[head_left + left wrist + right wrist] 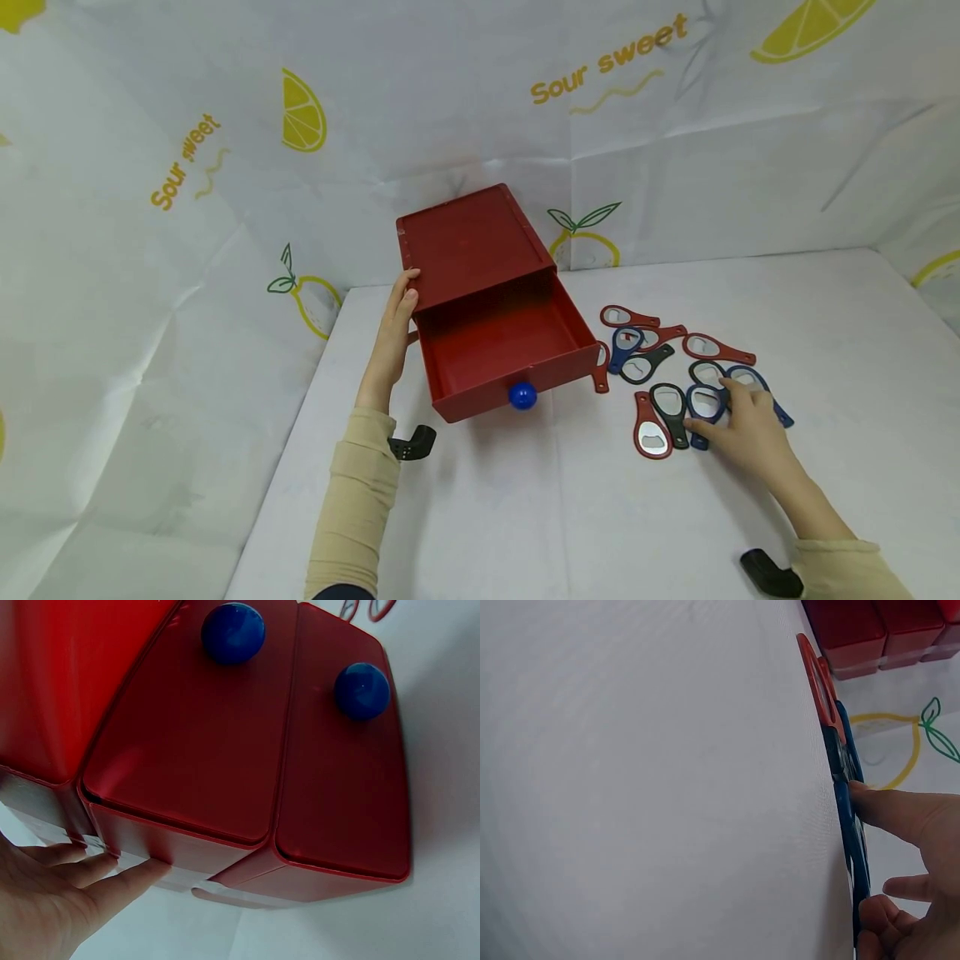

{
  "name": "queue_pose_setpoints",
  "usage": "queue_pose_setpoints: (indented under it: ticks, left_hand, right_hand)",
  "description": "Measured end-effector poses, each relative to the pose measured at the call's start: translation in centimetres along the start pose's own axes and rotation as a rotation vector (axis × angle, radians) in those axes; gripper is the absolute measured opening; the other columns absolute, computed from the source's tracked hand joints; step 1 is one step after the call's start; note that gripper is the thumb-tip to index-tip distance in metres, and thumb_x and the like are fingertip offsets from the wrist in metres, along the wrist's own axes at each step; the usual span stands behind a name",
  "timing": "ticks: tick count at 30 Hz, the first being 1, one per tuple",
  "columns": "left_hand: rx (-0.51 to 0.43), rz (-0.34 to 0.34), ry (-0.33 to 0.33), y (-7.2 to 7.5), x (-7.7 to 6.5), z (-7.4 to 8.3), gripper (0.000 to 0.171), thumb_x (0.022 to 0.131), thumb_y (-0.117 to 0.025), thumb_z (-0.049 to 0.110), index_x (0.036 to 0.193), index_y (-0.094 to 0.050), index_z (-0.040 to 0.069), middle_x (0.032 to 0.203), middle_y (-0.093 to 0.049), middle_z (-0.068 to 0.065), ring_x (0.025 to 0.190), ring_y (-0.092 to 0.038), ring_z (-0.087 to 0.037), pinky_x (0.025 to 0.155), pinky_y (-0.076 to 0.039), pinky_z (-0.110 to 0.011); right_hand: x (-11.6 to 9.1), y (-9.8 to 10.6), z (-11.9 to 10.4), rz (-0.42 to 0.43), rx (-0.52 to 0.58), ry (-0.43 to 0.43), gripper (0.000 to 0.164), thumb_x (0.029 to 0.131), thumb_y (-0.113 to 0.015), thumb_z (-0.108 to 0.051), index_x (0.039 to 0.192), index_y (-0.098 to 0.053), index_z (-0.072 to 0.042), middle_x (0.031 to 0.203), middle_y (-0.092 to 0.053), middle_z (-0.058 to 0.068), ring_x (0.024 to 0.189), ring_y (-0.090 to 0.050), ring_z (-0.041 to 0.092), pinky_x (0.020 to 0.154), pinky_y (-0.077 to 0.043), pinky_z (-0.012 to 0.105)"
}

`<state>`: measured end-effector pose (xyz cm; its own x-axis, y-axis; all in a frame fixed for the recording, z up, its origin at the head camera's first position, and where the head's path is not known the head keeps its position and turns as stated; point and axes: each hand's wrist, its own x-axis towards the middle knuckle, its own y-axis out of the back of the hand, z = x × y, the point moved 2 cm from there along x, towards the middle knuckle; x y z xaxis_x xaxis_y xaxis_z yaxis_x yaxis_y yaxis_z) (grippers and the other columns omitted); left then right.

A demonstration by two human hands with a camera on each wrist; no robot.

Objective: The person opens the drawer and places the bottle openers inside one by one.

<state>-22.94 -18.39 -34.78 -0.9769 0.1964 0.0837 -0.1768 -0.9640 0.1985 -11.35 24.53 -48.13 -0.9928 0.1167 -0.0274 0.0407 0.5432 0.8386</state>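
A red drawer cabinet (476, 242) stands tilted in view, its top drawer (502, 342) pulled out and bare inside. That drawer has a blue round knob (522, 396). My left hand (390, 337) rests along the cabinet's left side, fingers straight; in the left wrist view the fingertips touch the side below two closed drawers (187, 735). To the right, my right hand (753, 429) pinches a blue bottle opener (705, 403) between thumb and fingers, low over the table. Beside it lie a black bottle opener (668, 404) and a red one (652, 437).
More bottle openers, among them a red one (718, 348) and a black one (647, 364), lie scattered right of the cabinet, some overlapping. A white cloth with printed lemons (303, 112) hangs behind the white table (510, 517).
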Motion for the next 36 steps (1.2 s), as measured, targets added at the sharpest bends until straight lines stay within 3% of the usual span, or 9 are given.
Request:
queue_pose_setpoints:
  ticks: [6, 10, 13, 19, 29, 36]
  left_hand:
    - [0.000, 0.006, -0.004, 0.0, 0.0, 0.1, 0.048, 0.094, -0.032, 0.041, 0.140, -0.028, 0.027, 0.151, -0.021, -0.005, 0.135, -0.028, -0.029, 0.100, -0.030, -0.063]
    - [-0.001, 0.000, -0.005, 0.0, 0.0, 0.2, 0.048, 0.095, -0.032, 0.041, 0.140, -0.028, 0.026, 0.150, -0.022, -0.007, 0.135, -0.028, -0.030, 0.100, -0.030, -0.063]
    - [-0.005, -0.002, -0.004, -0.1, 0.0, 0.2, 0.048, 0.095, -0.032, 0.040, 0.140, -0.027, 0.025, 0.149, -0.022, -0.007, 0.134, -0.029, -0.029, 0.099, -0.029, -0.063]
    - [-0.010, -0.002, -0.010, -0.1, 0.0, 0.3, 0.048, 0.095, -0.032, 0.039, 0.141, -0.027, 0.024, 0.149, -0.023, -0.007, 0.134, -0.029, -0.030, 0.099, -0.030, -0.063]
    - [0.003, -0.007, -0.008, -0.2, 0.0, 0.3, 0.049, 0.095, -0.032, 0.039, 0.141, -0.027, 0.025, 0.151, -0.021, -0.006, 0.135, -0.028, -0.030, 0.100, -0.030, -0.064]
    - [-0.002, 0.002, -0.002, 0.0, 0.0, -0.1, 0.048, 0.095, -0.032, 0.040, 0.140, -0.027, 0.027, 0.151, -0.020, -0.004, 0.136, -0.027, -0.029, 0.100, -0.028, -0.065]
  right_hand:
    - [0.2, 0.5, -0.1, -0.023, -0.007, 0.016, 0.084, 0.079, -0.070, -0.032, 0.130, -0.030, 0.022, 0.113, -0.037, 0.042, 0.098, -0.041, 0.049, 0.078, -0.040, 0.064]
    - [0.2, 0.9, -0.1, -0.032, -0.027, 0.019, 0.071, 0.078, -0.068, -0.022, 0.122, -0.037, 0.025, 0.090, -0.050, 0.030, 0.079, -0.049, 0.036, 0.062, -0.044, 0.045]
    - [0.2, 1.1, 0.0, -0.018, -0.042, 0.033, 0.061, 0.077, -0.067, -0.018, 0.116, -0.044, 0.023, 0.081, -0.054, 0.022, 0.072, -0.051, 0.029, 0.057, -0.041, 0.037]
    - [0.1, 1.6, 0.2, -0.001, -0.064, 0.047, 0.053, 0.076, -0.067, -0.018, 0.112, -0.051, 0.019, 0.084, -0.059, 0.025, 0.077, -0.055, 0.034, 0.064, -0.042, 0.047]
    - [-0.5, 2.1, 0.6, 0.112, -0.057, 0.073, 0.047, 0.074, -0.066, -0.018, 0.108, -0.058, 0.014, 0.084, -0.062, 0.024, 0.080, -0.056, 0.037, 0.065, -0.040, 0.046]
    - [-0.6, 3.3, -0.4, 0.162, -0.036, 0.107, 0.045, 0.077, -0.067, -0.018, 0.110, -0.058, 0.011, 0.086, -0.057, 0.026, 0.077, -0.051, 0.034, 0.059, -0.036, 0.034]
